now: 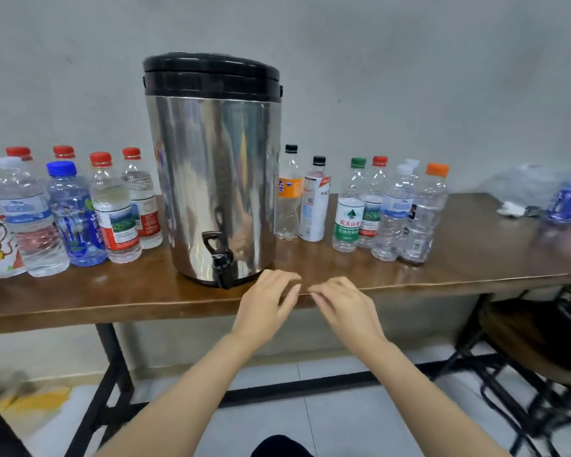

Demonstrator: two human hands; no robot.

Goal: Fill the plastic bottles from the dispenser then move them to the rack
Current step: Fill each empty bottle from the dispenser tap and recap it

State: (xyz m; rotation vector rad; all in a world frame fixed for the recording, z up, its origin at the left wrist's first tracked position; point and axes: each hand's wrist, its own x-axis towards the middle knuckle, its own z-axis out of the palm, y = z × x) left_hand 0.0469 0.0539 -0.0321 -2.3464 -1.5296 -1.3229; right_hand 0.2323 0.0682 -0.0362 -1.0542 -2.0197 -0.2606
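While the left hand [266,306] and right hand [345,310] hover empty, fingers loosely spread, at the desk [475,258] edge, the dispenser [213,166] stands at eleven o'clock, bottles [112,209] at ten and one.

You are facing one steel dispenser [211,166], standing on one wooden table [475,255]. At least seven capped bottles [73,212] are lining up left of the dispenser, at least six more bottles [348,216] right of it, and one blurred blue bottle [569,196] farther right. Your two hands, left hand [264,308] and right hand [346,311], are hovering in front of the dispenser.
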